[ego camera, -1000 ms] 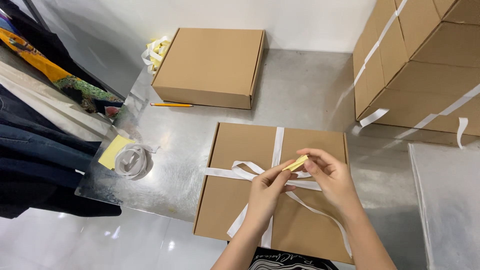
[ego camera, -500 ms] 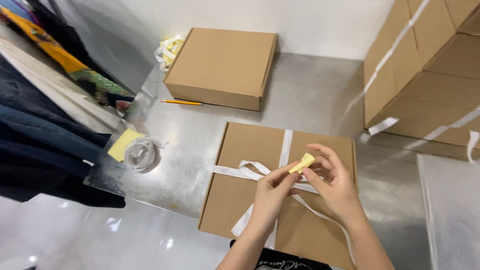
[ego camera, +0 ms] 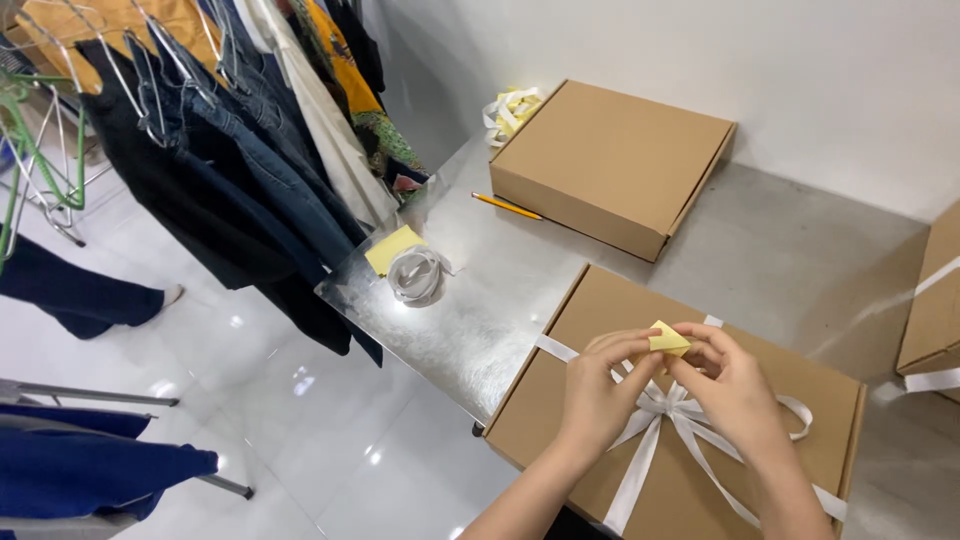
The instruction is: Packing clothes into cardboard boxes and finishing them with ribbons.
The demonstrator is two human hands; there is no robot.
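Note:
A flat brown cardboard box [ego camera: 590,400] lies at the near edge of the metal table, tied crosswise with a white ribbon [ego camera: 665,415] knotted in a bow. Just above the bow, my left hand [ego camera: 598,392] and my right hand [ego camera: 733,385] both pinch a small yellow paper piece [ego camera: 667,339] between fingertips. The hands cover the middle of the bow.
A second closed brown box [ego camera: 612,165] sits farther back, with a yellow pencil [ego camera: 507,206] beside it and a heap of ribbon scraps [ego camera: 510,106] behind. A roll of white ribbon [ego camera: 415,274] and a yellow notepad [ego camera: 392,247] lie at the table's left edge. Hanging clothes [ego camera: 220,130] fill the left; another ribboned box [ego camera: 935,310] is at right.
The camera has swung left and up, bringing the clothes rack into view. Both hands stay over the bow, still holding the yellow paper piece, now turned flatter between the fingertips.

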